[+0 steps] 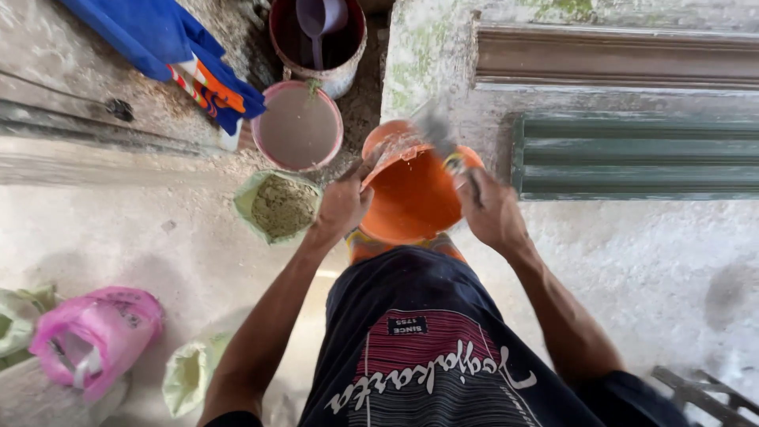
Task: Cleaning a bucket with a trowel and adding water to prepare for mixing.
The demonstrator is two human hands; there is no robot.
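Two hands work on one orange bucket (411,198), which I see tilted toward me, resting near the knees above the dark shirt (419,348). My left hand (341,204) is closed on its rim. My right hand (492,212) is closed around a blurred scraper (439,138) reaching inside. Beside it stand an open bag (278,207) of greenish powder and a pink bucket (299,126). I think the rim grip could slip, because the bucket leans, and spill residue on the floor (656,269).
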